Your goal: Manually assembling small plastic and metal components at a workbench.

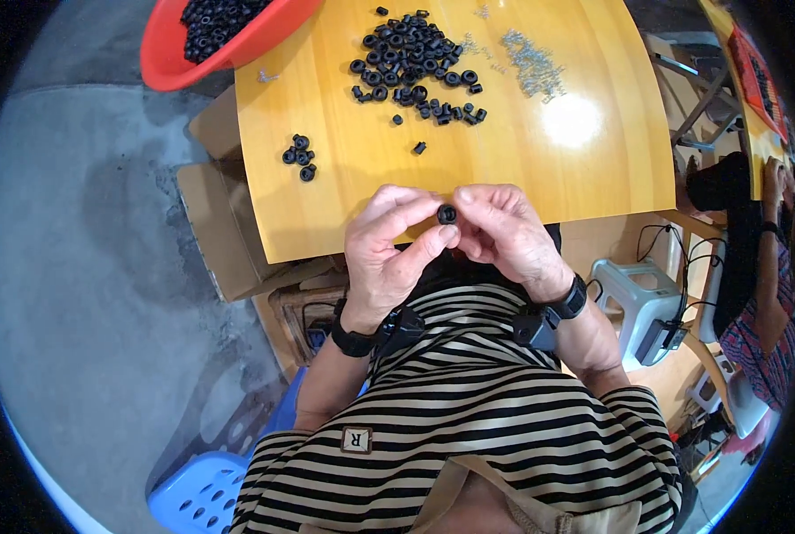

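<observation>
Just over the table's near edge, my left hand [389, 251] pinches a small black ring-shaped part [447, 214] between thumb and index finger. Its round opening faces up. My right hand [507, 233] is closed right beside it, fingertips together at the part's upper right; whatever they hold is too small or hidden to tell. Farther off on the table lies a loose pile of similar black parts [406, 58], with a single one [420, 148] nearer to me. A small cluster of the black parts [300, 157] sits on the left. Tiny silvery metal pieces [533, 67] are scattered right of the pile.
A red basin [162, 53] full of black parts overhangs the yellow table's [326, 209] far left corner. Below the left edge stands a cardboard box [224, 227]. A white stool [633, 298] and cables are at the right, where another person's arm [771, 267] shows.
</observation>
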A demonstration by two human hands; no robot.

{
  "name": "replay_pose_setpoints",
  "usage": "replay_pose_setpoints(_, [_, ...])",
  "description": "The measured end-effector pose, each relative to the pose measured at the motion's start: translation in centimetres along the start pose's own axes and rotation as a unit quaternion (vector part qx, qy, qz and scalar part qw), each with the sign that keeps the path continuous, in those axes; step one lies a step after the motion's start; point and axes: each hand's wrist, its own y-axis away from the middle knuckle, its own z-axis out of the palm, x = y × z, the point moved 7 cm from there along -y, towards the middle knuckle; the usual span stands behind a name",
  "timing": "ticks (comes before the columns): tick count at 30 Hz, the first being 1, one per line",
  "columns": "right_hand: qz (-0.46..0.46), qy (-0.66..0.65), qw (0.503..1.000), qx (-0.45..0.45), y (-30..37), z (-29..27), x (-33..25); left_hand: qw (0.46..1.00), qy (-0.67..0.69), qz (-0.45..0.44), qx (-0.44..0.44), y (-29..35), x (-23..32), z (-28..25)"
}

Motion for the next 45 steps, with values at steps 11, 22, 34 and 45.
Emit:
replay_pose_setpoints(11, [-0.040, 0.164, 0.985, 0.033, -0.1, -1.1, -1.6, 0.998, -0.062, -0.028, -0.012, -0.6, 0.6, 0.4])
replay_pose_setpoints(22, [-0.411, 0.604, 0.585, 0.353, 2.4, -7.4, -10.9, 0.998, -0.049, -0.044, -0.007, -0.3, -1.5, 0.3])
replay_pose_setpoints(34, [-0.374, 0.646, 0.565, 0.351, 1.5, -7.6, -11.0, 0.996, -0.075, -0.041, -0.020, -0.3, -1.2, 0.7])
replay_pose_setpoints(45, [-0.351, 0.675, 0.542, 0.356, 1.0, -7.7, -10.7, 0.998, -0.053, -0.034, -0.011, 0.4, -1.3, 0.9])
